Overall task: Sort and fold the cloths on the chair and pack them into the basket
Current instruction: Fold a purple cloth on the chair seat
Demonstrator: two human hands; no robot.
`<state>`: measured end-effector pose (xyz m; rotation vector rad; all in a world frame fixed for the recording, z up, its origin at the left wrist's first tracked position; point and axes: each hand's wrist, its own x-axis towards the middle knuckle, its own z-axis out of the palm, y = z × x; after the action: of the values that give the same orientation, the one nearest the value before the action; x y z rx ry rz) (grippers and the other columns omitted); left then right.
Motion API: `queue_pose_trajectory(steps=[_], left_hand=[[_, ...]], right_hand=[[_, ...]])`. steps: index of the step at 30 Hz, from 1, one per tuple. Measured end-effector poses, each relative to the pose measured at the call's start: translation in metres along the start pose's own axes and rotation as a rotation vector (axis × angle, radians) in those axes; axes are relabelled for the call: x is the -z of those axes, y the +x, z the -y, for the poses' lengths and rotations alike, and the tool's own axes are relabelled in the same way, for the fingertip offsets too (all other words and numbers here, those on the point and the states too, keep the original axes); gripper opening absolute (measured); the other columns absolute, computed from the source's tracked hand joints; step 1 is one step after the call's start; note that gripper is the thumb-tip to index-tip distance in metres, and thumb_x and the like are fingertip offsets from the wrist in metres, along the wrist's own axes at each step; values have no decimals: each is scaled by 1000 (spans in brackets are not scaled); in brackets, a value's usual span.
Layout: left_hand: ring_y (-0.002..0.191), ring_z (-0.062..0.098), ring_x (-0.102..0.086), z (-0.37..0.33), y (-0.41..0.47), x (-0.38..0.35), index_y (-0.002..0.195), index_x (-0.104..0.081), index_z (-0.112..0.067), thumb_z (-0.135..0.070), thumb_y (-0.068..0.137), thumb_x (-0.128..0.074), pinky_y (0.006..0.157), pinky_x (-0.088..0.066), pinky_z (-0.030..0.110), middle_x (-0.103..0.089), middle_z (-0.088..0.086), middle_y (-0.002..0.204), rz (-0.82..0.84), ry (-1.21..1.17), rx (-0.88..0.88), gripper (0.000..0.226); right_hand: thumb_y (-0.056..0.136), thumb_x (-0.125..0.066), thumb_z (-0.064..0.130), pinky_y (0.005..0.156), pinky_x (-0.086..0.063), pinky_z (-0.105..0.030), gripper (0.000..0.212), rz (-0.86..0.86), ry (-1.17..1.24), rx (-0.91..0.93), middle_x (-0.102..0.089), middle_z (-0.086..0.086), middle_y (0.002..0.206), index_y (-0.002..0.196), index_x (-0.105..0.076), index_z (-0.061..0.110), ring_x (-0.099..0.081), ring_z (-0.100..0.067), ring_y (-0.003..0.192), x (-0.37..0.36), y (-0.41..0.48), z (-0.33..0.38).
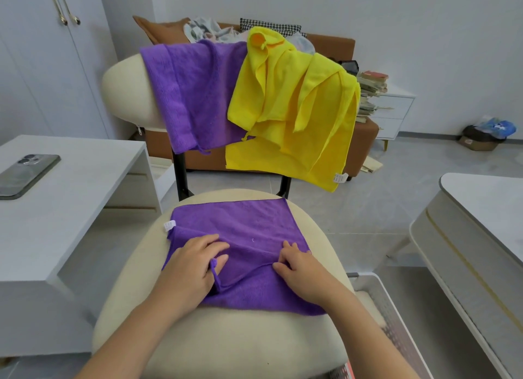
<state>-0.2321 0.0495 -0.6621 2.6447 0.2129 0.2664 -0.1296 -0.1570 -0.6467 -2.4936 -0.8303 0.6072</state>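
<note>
Hands on the purple cloth (249, 225): left hand (195, 262) pressing flat, right hand (300, 271) pinching the fold, which runs side to side between them, basket (396, 316) nearer the right.

Both my bare forearms reach forward, palms down. My left hand (195, 265) lies flat, fingers straight and a bit spread; right hand (301, 274) has fingers bent at the knuckles, thumb poking toward the left one (can't tell if it's pinching anything).
</note>
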Motion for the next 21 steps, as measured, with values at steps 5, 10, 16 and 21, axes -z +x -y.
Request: queue_pose_trajectory(steps=[5, 10, 16, 21], left_hand=[[102, 5, -56, -3, 2, 3, 108, -63, -30, -52, 92, -34, 85, -41, 21, -62, -17, 108, -53, -93, -23, 40], [61, 16, -47, -3, -1, 7, 66, -37, -21, -39, 97, -42, 60, -39, 33, -48, 0, 61, -24, -73, 66, 36], [56, 24, -34, 3, -4, 23, 59, -30, -12, -44, 95, -42, 55, -28, 34, -36, 3, 54, -174, -289, 334, 50], [62, 23, -38, 9, -5, 35, 63, -40, -11, -49, 86, -59, 61, -32, 32, -41, 3, 61, -133, -492, 459, 49]], right_hand=[[100, -36, 30, 102, -34, -47, 31, -88, -108, -125, -48, -2, 101, 70, -32, 25, -46, -26, 106, 5, -6, 1], [97, -42, 32, 95, -39, -42, 30, -151, -132, -126, -52, 2, 84, 68, -36, 25, -47, -22, 83, 10, -12, -2], [87, -67, 30, 59, -37, -19, 20, -249, 217, 161, -53, 12, 64, 70, -57, 23, -45, -4, 61, 20, -15, -18], [76, -79, 25, 62, -41, -26, 17, -20, 290, 77, -55, 2, 70, 74, -65, 15, -48, -9, 64, 30, -21, -34]])
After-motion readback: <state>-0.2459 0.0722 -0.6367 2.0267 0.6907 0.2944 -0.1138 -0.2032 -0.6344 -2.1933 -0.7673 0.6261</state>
